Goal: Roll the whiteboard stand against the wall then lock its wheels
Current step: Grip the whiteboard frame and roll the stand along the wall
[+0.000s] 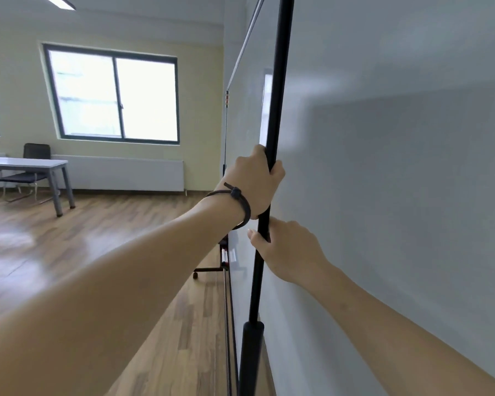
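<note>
Rolling step in hand. The left hand [255, 181] and right hand [289, 252] are both closed around the black upright [277, 95] of the whiteboard stand, close beside the wall [412, 167]. Next: seat it flush, then lock the castors [195, 275].

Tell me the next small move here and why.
Probably keep both grips on the black pole and ease it the last bit toward the wall: left hand and right hand hold it, the stand looks nearly flush, wheel locks untouched.
</note>
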